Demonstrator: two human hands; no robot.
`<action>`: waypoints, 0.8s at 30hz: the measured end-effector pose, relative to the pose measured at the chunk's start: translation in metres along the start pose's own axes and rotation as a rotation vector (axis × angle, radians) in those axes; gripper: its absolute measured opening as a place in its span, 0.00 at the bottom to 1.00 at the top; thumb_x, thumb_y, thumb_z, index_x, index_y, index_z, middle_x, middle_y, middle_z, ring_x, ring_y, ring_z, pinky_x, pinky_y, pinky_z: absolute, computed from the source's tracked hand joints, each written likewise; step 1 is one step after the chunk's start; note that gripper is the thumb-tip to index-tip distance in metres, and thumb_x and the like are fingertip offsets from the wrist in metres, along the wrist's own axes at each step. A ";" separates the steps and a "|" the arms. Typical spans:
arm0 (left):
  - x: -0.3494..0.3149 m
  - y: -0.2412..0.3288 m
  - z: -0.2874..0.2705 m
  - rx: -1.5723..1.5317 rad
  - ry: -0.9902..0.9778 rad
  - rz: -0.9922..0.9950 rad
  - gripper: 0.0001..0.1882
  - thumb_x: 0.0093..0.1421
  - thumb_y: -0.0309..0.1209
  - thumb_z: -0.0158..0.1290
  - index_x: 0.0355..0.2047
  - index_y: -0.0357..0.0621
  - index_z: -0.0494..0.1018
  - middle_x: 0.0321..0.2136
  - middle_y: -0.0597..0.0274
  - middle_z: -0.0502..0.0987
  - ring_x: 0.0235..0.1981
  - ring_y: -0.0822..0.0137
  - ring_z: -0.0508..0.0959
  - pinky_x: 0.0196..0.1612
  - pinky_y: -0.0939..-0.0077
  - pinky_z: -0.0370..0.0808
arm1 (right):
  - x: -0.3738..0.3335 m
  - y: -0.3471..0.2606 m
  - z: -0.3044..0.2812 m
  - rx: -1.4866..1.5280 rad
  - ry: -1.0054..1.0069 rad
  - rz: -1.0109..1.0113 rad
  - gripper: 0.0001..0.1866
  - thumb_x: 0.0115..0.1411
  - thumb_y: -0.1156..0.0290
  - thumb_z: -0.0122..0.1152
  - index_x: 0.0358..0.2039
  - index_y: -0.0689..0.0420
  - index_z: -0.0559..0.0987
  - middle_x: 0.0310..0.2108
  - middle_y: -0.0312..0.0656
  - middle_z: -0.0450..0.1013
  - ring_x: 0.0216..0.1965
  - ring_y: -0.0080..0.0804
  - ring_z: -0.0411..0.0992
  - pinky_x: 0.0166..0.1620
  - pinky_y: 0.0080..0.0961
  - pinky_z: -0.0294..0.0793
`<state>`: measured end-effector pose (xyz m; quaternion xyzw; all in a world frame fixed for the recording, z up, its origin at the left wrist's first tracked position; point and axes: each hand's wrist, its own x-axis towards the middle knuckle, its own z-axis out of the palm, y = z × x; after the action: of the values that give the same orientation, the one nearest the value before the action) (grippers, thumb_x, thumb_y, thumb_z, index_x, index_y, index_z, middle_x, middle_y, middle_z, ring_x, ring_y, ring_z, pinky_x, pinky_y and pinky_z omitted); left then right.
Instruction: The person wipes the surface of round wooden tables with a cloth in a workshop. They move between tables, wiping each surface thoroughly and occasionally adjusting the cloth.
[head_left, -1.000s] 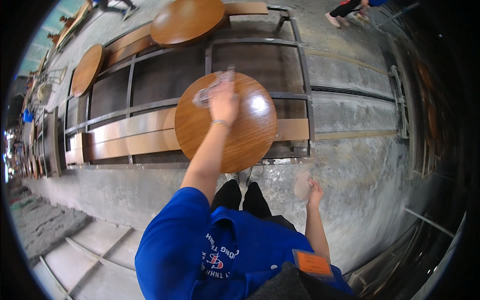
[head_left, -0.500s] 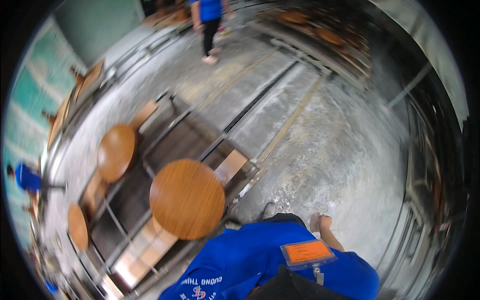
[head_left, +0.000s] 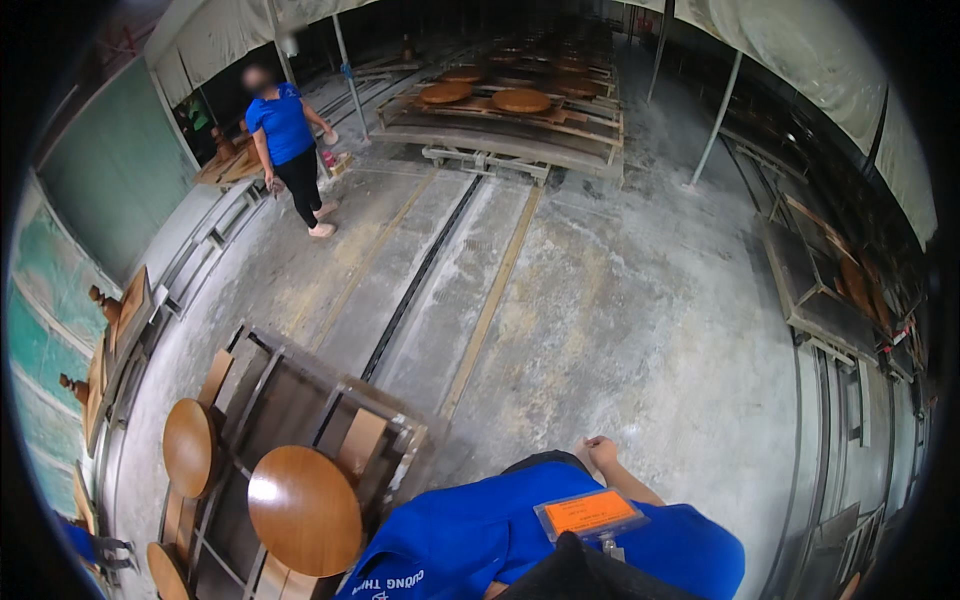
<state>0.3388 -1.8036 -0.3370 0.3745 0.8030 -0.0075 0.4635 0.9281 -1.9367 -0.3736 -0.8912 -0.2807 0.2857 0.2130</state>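
My right hand (head_left: 602, 455) is in front of my body at the lower middle, its bare forearm coming from under a blue sleeve. Its fingers are curled closed around something small and pale; what this is does not show clearly. It touches nothing else and is held above the grey concrete floor (head_left: 640, 340). My left hand is out of sight. Left of my body, a round brown wooden top (head_left: 305, 510) with a glossy surface lies on a slatted metal and wood cart (head_left: 390, 400). A second round top (head_left: 189, 447) rests on the cart's far left side.
Another person (head_left: 285, 140) in blue stands at the upper left. Ahead, a long low cart (head_left: 500, 150) carries several round tops. A dark rail (head_left: 425, 275) runs along the floor. Racks (head_left: 825, 290) line the right side; a thin post (head_left: 717, 120) stands near them.
My view has tilted up and swung, so the far cart and the whole standing person now show. The near cart sits lower in view. My right hand stays closed.
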 end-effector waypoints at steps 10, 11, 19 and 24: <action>-0.004 0.149 0.108 0.198 -0.227 0.137 0.21 0.65 0.42 0.54 0.50 0.40 0.82 0.40 0.49 0.85 0.39 0.50 0.82 0.45 0.58 0.80 | 0.069 0.086 -0.082 -0.105 0.081 0.073 0.19 0.55 0.71 0.58 0.44 0.66 0.85 0.42 0.62 0.82 0.49 0.60 0.80 0.53 0.46 0.79; -0.004 0.158 0.114 0.208 -0.242 0.145 0.21 0.65 0.42 0.54 0.50 0.40 0.82 0.40 0.49 0.85 0.39 0.50 0.82 0.45 0.58 0.80 | 0.068 0.092 -0.091 -0.145 -0.003 0.114 0.19 0.55 0.68 0.59 0.44 0.65 0.86 0.43 0.62 0.82 0.49 0.60 0.80 0.52 0.47 0.79; 0.009 0.191 0.130 0.185 -0.302 0.148 0.22 0.63 0.43 0.55 0.49 0.39 0.82 0.40 0.47 0.85 0.40 0.48 0.83 0.46 0.57 0.80 | 0.146 0.027 -0.096 -0.169 -0.279 0.111 0.19 0.57 0.65 0.60 0.43 0.64 0.86 0.42 0.61 0.82 0.48 0.58 0.81 0.51 0.46 0.79; 0.042 0.210 0.128 0.201 -0.366 0.118 0.23 0.62 0.44 0.55 0.48 0.39 0.82 0.40 0.45 0.85 0.41 0.47 0.83 0.46 0.57 0.81 | 0.227 -0.065 -0.054 -0.042 -0.282 -0.037 0.19 0.58 0.64 0.60 0.43 0.64 0.86 0.41 0.60 0.82 0.47 0.56 0.81 0.50 0.45 0.79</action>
<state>0.5492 -1.6736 -0.3715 0.4578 0.6774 -0.1281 0.5614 1.0914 -1.7586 -0.3863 -0.8411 -0.3304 0.3980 0.1579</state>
